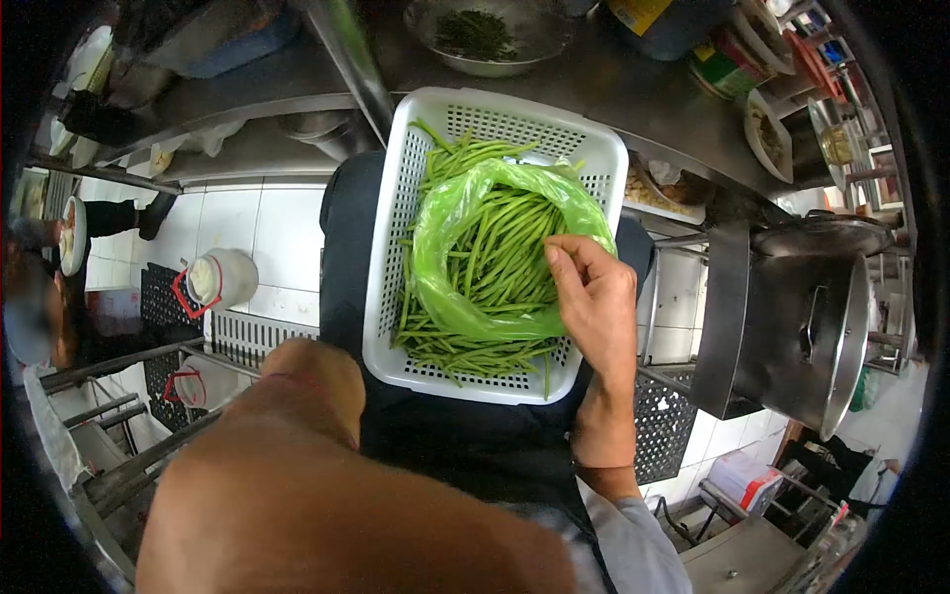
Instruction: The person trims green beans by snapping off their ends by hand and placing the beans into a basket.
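A white perforated plastic basket (pixel 395 247) rests on my lap, with long green beans (pixel 465 354) spread inside it. Among them sits a green plastic bag (pixel 438 282), its rim rolled back into a ring and its middle full of green beans. My right hand (pixel 597 297) is over the bag's right rim, thumb and forefinger pinched together at the beans; whatever they hold is too small to make out. My left hand (pixel 332 371) is left of the basket, near its edge, behind the bent arm. Its fingers are hidden from view.
A steel counter (pixel 614 109) runs along the far side, bearing a metal bowl (pixel 490 40) of chopped greens. To the right is a large lidded pot (pixel 792 327). White buckets with red handles (pixel 223 277) stand at the left. Another person (pixel 40 297) is at the far left.
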`<act>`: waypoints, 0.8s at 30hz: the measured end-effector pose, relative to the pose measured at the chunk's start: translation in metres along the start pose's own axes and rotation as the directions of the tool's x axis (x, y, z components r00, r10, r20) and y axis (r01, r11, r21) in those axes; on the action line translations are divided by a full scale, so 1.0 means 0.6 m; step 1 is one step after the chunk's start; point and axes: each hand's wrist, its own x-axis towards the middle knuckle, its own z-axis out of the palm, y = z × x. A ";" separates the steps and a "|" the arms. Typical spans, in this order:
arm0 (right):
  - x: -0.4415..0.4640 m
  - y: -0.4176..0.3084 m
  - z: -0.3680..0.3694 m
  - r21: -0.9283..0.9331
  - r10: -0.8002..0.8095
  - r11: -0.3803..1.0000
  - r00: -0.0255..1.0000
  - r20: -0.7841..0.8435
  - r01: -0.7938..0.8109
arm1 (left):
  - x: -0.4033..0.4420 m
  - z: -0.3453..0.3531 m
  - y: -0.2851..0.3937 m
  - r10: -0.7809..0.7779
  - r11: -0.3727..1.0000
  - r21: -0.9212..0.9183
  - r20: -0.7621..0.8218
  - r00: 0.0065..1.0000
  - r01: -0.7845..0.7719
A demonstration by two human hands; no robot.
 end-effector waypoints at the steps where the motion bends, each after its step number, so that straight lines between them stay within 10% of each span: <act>1: -0.005 0.002 -0.004 0.009 -0.019 1.000 1.000 0.011 0.019 | 0.001 0.000 -0.001 0.005 1.000 0.001 -0.002 1.000 -0.005; 13: -0.029 -0.040 -0.063 0.078 -0.161 0.983 0.984 -0.071 0.167 | 0.009 -0.001 0.007 -0.034 0.997 0.074 -0.043 0.998 0.037; 16: -0.043 -0.044 -0.088 0.249 -0.142 0.954 0.984 -0.107 0.165 | 0.003 -0.018 0.007 -0.110 0.952 0.248 -0.271 0.956 0.180; 20: -0.047 -0.020 -0.102 0.575 -0.135 0.811 0.991 0.004 0.108 | 0.006 -0.070 -0.044 0.028 0.560 0.606 -0.695 0.718 0.565; 21: -0.047 -0.017 -0.092 0.642 -0.112 0.763 0.993 0.031 0.066 | 0.013 -0.080 -0.085 0.184 0.497 0.739 -0.603 0.777 0.455; 24: -0.047 -0.025 -0.066 0.741 -0.090 0.671 0.994 0.069 0.009 | 0.017 -0.108 -0.095 -0.008 0.079 0.877 -0.475 0.880 0.474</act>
